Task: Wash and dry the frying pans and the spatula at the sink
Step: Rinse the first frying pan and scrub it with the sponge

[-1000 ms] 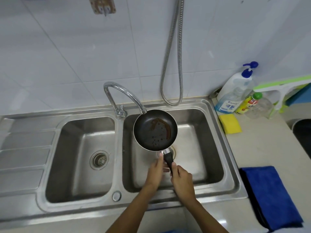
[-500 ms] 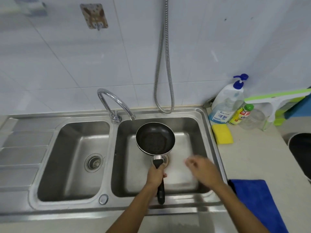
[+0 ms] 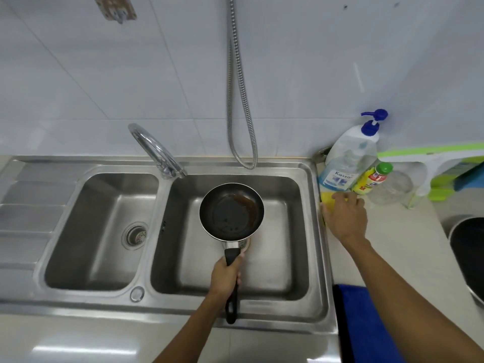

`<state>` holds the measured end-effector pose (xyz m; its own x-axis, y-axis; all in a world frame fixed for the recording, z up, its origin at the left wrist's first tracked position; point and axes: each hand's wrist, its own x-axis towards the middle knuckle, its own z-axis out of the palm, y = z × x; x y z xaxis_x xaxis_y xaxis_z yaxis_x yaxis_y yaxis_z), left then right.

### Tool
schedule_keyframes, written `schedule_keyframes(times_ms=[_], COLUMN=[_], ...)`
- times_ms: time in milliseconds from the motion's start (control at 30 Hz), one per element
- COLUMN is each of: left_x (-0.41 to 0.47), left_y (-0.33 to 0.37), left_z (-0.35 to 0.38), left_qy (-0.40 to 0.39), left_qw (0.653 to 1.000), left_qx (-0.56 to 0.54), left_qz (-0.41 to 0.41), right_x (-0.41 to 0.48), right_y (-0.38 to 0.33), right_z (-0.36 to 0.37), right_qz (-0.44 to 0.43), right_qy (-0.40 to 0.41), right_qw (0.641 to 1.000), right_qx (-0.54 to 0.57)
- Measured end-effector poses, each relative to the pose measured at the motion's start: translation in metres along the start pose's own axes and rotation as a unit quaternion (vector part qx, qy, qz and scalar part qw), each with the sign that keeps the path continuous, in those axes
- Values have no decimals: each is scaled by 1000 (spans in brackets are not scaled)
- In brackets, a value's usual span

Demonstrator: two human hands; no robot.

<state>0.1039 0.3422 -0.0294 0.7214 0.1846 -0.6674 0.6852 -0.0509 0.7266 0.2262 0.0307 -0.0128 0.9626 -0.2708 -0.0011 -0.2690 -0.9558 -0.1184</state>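
The left hand (image 3: 225, 276) is clenching the black handle of the small black non-stick frying pan (image 3: 231, 210), holding it over the right stainless steel sink basin (image 3: 301, 258); brown residue is showing inside. The right hand (image 3: 345, 214), fingers spread and holding nothing, is resting on the yellow sponge (image 3: 327, 198) on the worktop. The curved chrome tap (image 3: 157, 150) is showing no water. Judgement: washing is barely starting; drying and the spatula are remaining.

The word "Kassa" is printed in blue on the label of the pump bottle (image 3: 348, 158) at the far right of the sink. The lettering on the small yellow bottle (image 3: 372, 179) beside it cannot be read.
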Motion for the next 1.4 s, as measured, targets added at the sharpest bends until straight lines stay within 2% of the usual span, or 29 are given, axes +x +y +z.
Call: schedule_keyframes(times_ms=[100, 233, 367, 667, 767, 933, 1033, 1100, 1233, 1333, 1400], left_x=[-2, -2, -3, 2, -2, -11, -20, -29, -29, -13, -6], left_y=[0, -1, -4, -5, -5, -1, 1, 4, 15, 26, 29], left_z=[7, 10, 4, -36, -53, -81, -90, -92, -98, -103, -100], left_qy=[2, 0, -9, -19, -43, -92, -135, -155, -120, -85, -92], left_qw=[1000, 1000, 1000, 997, 995, 991, 987, 985, 990, 993, 992], left_qx=[-5, -9, -6, 57, 61, 64, 50, 41, 39, 43, 59], left_qz=[0, 1, 1, 49, 62, 66, 64, 62, 65, 70, 65], right_x=[-2, -5, -18, -57, -66, -87, -96, -84, -37, -48, -75], right_y=[0, -3, -8, -99, -134, -197, -242, -265, -266, -251, -255], right_z=[5, 8, -1, -26, -24, -15, 2, 6, -1, -3, -2], right_qz=[12, 77, 72, -60, -153, -332, -392, -385, -268, -266, -279], right_qy=[-13, -75, -49, -33, -75, -166, -140, -98, -81, -101, -156], right_qw=[1000, 991, 987, 971, 959, 922, 906, 917, 960, 958, 946], right_qx=[3, 79, 138, 231, 228, 114, 75, 49, -11, -31, 45])
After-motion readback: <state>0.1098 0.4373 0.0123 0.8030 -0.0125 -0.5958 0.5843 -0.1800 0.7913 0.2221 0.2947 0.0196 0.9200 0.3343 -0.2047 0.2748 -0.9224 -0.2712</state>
